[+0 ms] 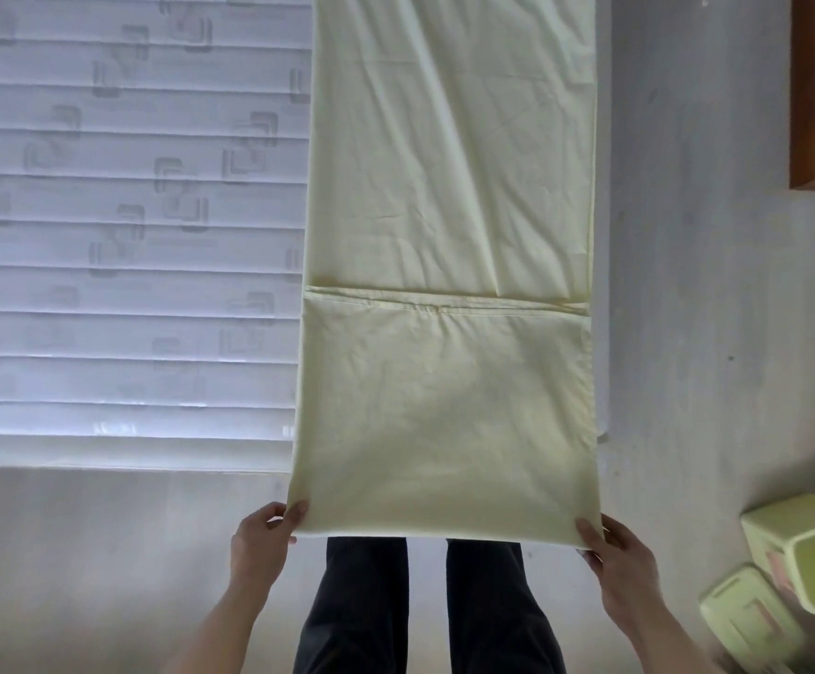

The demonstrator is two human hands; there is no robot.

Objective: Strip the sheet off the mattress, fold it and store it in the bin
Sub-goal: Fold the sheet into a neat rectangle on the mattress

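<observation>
From the head view, you hold the pale yellow sheet (449, 284), folded into a long narrow strip that runs from your hands away to the far edge of the picture. Your left hand (262, 539) pinches the near left corner, thumb on top of the cloth and fingers curled under it. Your right hand (619, 557) grips the near right corner the same way, thumb lying along the top of the edge. The near edge hangs stretched between the two hands, just above your dark trousers (420, 610). A hemmed edge crosses the strip about halfway along, where one layer ends on top of another.

The far part of the strip lies on the right side of the mattress (128, 211), which is bare, white and quilted in horizontal bands with a repeated grey pattern of nested squares. No readable writing or brand shows on it or on the sheet.

On the grey floor (687, 284) at the near right stands the light green bin (814, 552), its opening showing, with its green lid (746, 620) lying just beside it, nearer to you. A wooden frame (804, 114) sits at the far right.
</observation>
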